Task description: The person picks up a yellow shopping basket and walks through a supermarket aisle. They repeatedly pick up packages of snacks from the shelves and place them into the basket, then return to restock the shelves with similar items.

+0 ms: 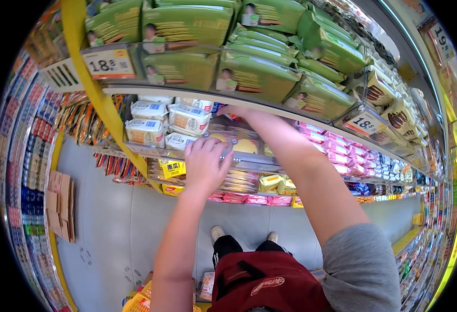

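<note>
My left hand (207,163) rests at the clear plastic front lip (257,160) of the middle shelf, fingers bent over it and thumb apart. White snack packs (189,118) are stacked just beyond its fingertips. Round yellowish items in clear packaging (246,146) lie to its right. My right hand (236,111) reaches deep into the same shelf, partly hidden beneath the upper shelf edge. Its fingers are at a dark blue and red packet (217,107); whether they grip it is hidden. Pink packs (337,152) lie right of my right forearm.
Green snack bags (185,27) fill the upper shelf behind a clear guard with price tags (109,64). A yellow strip (96,97) runs down at the left. Flattened cardboard (60,206) leans by the left shelving. A yellow basket (138,302) stands on the floor near me.
</note>
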A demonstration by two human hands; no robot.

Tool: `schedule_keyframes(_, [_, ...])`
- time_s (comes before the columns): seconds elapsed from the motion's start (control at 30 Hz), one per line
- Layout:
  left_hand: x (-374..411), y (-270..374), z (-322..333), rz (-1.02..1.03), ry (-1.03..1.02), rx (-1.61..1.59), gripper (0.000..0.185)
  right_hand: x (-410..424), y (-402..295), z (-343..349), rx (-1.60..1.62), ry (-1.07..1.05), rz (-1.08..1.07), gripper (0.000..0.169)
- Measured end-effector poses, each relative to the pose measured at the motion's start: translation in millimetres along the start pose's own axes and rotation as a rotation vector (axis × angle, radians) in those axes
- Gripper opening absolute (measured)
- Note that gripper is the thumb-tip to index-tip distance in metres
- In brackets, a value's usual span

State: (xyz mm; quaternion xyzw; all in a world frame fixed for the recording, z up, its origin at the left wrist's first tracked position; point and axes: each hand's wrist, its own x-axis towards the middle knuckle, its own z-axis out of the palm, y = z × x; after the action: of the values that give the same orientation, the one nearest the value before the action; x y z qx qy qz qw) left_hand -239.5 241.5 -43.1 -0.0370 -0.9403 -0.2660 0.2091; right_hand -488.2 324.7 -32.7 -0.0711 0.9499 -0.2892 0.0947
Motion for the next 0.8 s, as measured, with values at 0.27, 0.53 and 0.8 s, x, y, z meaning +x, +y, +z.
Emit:
schedule_keyframes(0.27, [3,-1,15,-0.010,0.018,0.122,0.023,-25,5,10,-0.035,0.248,-0.179,0.038])
schedule_keyframes(0.53, [10,1,22,0.043,-0.077,0.211,0.027,-107,26,-47,0.182,0.470,-0.503,0.039])
schedule_keyframes(0.8, [-39,45,50,0.037,0.410,0.284,0.035,-340,311,-90,0.164,0.144,-1.000,0.019])
